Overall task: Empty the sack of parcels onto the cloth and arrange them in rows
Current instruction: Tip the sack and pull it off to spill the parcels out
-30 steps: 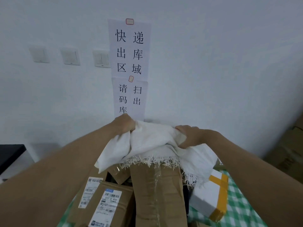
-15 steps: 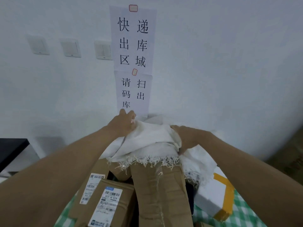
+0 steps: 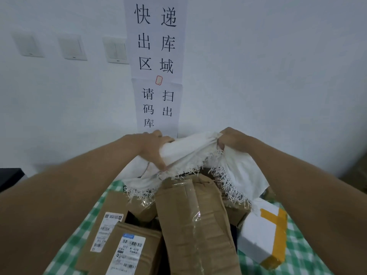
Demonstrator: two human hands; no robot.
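Note:
A white woven sack (image 3: 190, 155) with a frayed edge hangs upside down over a heap of parcels. My left hand (image 3: 153, 147) grips its bunched cloth on the left. My right hand (image 3: 234, 140) grips it on the right. Below the frayed mouth lie several cardboard parcels on a green-and-white checked cloth (image 3: 301, 253): a long taped box (image 3: 196, 225) in the middle, two labelled brown boxes (image 3: 127, 249) at the left, and a white box with yellow tape (image 3: 264, 235) at the right. Part of the heap is hidden under the sack.
A white wall stands close behind, with paper signs (image 3: 156, 62) and three light switches (image 3: 73, 47). A dark piece of furniture (image 3: 10, 177) shows at the left edge. Brown cartons (image 3: 357, 171) sit at the far right.
Both hands have lifted and pulled the sack up and back, and my right hand has moved to the right. More of the long taped box and the white box now shows.

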